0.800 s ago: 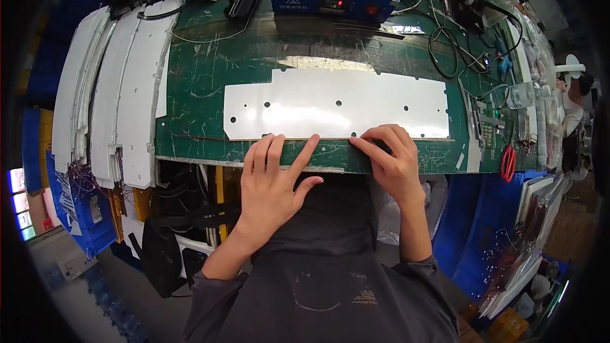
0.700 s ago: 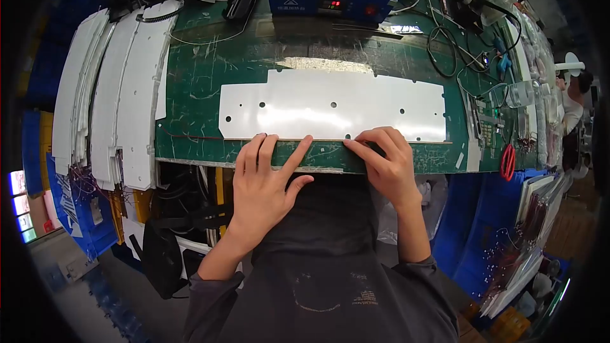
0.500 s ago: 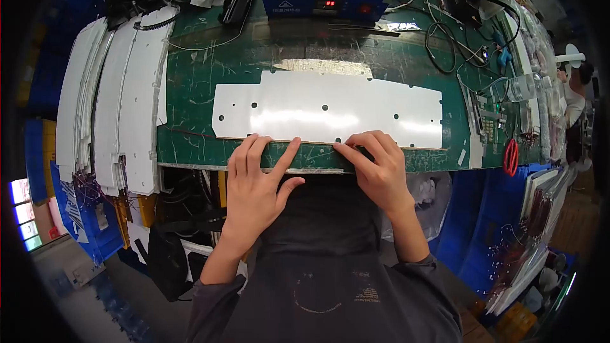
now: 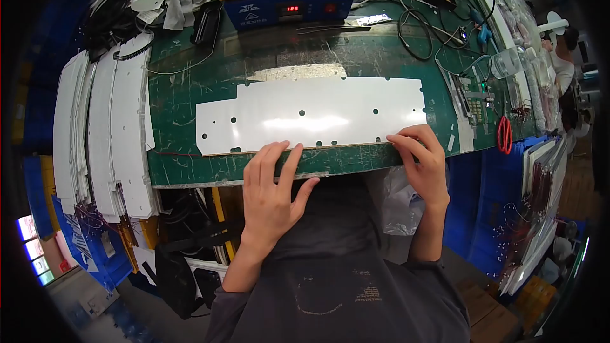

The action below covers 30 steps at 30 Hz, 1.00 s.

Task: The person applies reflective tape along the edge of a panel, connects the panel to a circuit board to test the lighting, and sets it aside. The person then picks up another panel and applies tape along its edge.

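A long white panel [image 4: 273,121] with several dark holes lies flat on the green mat [image 4: 184,174]. A thin brown strip runs along its near edge. My left hand [image 4: 272,197] has its fingers spread, their tips touching that edge near the middle. Toward the edge's right end is my right hand [image 4: 420,159], thumb and index finger close together at the border; whether something small is between them cannot be made out. From the panel's left end a thin red wire [image 4: 173,152] runs over the mat.
Stacks of white panels [image 4: 130,133] stand at the left. A blue heating unit [image 4: 289,9] is at the back. Cables, a circuit board [image 4: 478,96] and red-handled scissors [image 4: 504,134] lie to the right. Another person [image 4: 562,63] is at the far right.
The view has turned and shifted. My right hand has moved right along the panel's near edge, away from my left hand, which stays spread at the edge.
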Each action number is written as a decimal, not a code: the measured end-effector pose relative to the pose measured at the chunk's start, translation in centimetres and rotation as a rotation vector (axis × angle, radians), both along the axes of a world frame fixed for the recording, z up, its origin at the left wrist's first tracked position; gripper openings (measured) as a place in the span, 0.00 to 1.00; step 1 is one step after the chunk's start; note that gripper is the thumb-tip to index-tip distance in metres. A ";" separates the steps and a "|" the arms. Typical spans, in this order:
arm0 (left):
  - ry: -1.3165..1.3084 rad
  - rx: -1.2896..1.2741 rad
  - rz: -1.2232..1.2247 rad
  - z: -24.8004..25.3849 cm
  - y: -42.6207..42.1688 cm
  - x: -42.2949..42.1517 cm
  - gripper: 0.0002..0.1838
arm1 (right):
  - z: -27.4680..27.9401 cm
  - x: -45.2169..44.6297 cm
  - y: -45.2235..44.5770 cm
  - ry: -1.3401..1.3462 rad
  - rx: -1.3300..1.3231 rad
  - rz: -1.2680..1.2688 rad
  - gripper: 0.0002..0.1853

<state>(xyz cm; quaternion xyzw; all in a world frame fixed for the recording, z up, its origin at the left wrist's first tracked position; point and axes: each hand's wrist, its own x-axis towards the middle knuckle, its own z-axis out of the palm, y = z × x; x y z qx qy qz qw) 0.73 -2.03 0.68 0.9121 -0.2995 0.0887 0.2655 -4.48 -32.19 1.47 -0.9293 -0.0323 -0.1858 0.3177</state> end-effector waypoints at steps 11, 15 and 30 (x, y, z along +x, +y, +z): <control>0.050 0.027 -0.326 -0.5 -4.3 -0.9 0.34 | -0.6 -0.7 -1.2 -0.032 -0.033 0.014 0.20; 0.021 0.082 -0.302 -0.5 -4.8 -1.3 0.36 | -0.8 -0.8 -1.2 -0.050 -0.050 0.015 0.22; -0.180 0.253 -0.215 -1.6 -7.9 -1.8 0.38 | -2.0 -3.5 0.3 -0.068 -0.265 -0.174 0.26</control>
